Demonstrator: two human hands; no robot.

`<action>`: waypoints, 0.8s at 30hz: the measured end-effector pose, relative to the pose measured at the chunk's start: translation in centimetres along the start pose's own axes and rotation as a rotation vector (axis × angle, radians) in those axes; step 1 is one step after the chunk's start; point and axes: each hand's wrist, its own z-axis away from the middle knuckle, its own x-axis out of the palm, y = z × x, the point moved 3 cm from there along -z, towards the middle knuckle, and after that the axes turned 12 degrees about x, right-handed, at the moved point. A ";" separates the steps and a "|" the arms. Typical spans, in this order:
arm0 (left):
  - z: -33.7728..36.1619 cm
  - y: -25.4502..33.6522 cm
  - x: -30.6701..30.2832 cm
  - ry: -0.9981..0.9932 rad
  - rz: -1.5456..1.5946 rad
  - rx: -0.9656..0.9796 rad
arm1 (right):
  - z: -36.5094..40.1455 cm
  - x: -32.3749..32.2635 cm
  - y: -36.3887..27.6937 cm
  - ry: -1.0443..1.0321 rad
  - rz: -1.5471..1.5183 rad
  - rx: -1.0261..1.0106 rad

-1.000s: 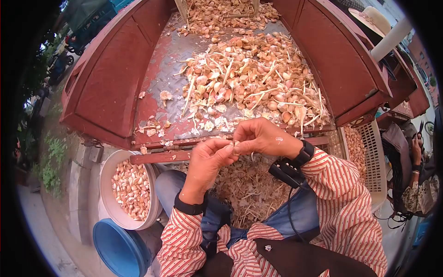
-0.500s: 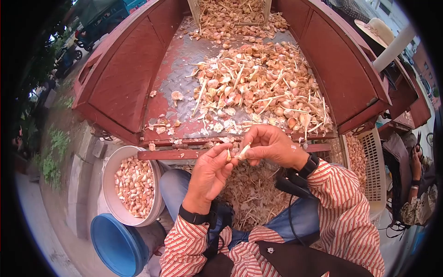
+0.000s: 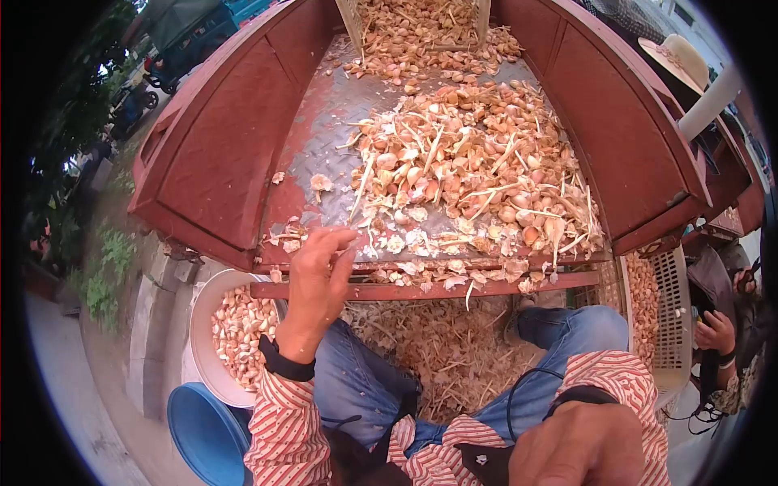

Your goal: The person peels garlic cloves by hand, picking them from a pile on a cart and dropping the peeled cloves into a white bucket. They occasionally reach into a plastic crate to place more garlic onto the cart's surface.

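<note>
My left hand is raised at the near edge of the red metal cart bed, thumb and fingers apart, with nothing visible between them. Close to the camera at the lower right is my right hand, seen from the back; its fingers are cut off or hidden. Before me on the bed lies a heap of garlic cloves mixed with dry stalks and skins. A thin pale scrap shows just below the bed's edge. Left of my knee stands a white bucket holding separated garlic cloves.
A blue bucket stands below the white one. More garlic lies at the back of the bed. Skins and stalks cover the ground between my legs. At right, another person's hand is near a plastic crate of garlic.
My hands, together before holding garlic pieces, have separated. The left moved left and up, its fingers opening; the right drew back toward the camera. My view shifted slightly.
</note>
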 end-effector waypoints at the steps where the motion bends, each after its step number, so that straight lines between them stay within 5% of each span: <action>1: -1.9 0.4 2.3 -0.033 -0.048 0.123 | 0.0 -0.2 -0.2 -0.004 -0.006 0.000; 2: -3.1 0.2 4.2 -0.069 -0.090 0.247 | 0.2 -0.4 -0.5 -0.001 -0.010 0.000; 9: -5.5 -3.7 8.7 -0.369 -0.222 0.182 | 1.7 -1.7 -1.8 0.121 -0.004 -0.018; 16: -4.3 -1.7 7.2 -0.110 -0.246 0.096 | 1.2 -1.5 -1.8 0.131 0.018 -0.017; 19: -2.1 -1.5 5.4 0.070 0.627 -0.480 | 1.2 -1.4 -1.2 0.178 0.048 -0.022; 24: 4.9 -0.7 1.3 0.352 1.376 -0.739 | 2.5 -2.6 2.2 0.637 0.016 0.067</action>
